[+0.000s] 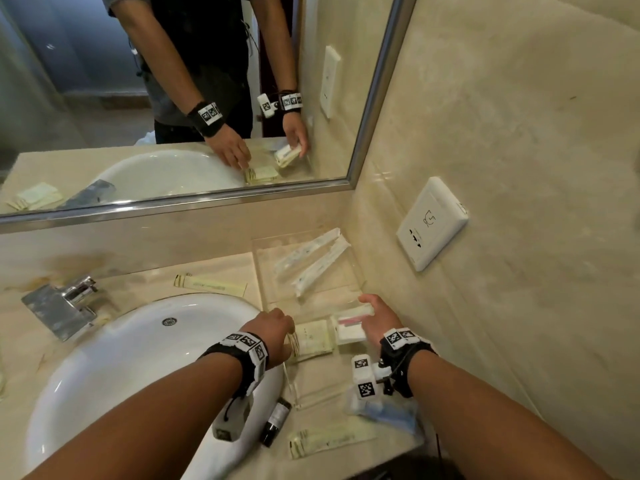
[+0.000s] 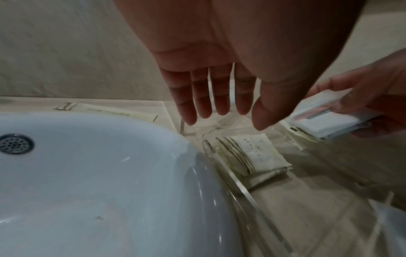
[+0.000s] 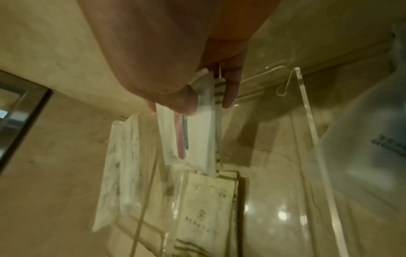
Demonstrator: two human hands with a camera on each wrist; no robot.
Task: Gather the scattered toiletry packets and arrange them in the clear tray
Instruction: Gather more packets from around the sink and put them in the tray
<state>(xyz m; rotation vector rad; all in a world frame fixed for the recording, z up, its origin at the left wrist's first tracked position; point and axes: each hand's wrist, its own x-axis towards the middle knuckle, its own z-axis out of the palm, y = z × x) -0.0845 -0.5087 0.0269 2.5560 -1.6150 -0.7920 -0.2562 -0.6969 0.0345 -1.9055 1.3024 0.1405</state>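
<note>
A clear acrylic tray (image 1: 257,268) stands on the counter to the right of the sink. Two long white packets (image 1: 311,263) lie in its far compartment. Square cream packets (image 1: 313,337) are stacked in the middle compartment. My right hand (image 1: 367,318) pinches a small stack of white packets with a pink stripe (image 1: 349,329) between thumb and fingers, low over the tray beside the cream stack. In the right wrist view the thumb presses the white packets (image 3: 189,139). My left hand (image 1: 277,327) hovers over the cream stack's left edge, with its straight fingers (image 2: 219,97) holding nothing.
A long cream packet (image 1: 209,284) lies behind the white sink (image 1: 104,375). Near the front edge are another long cream packet (image 1: 329,441), a blue packet (image 1: 384,410) and a small dark bottle (image 1: 275,422). The faucet (image 1: 62,303) is at left, a wall socket (image 1: 431,223) at right.
</note>
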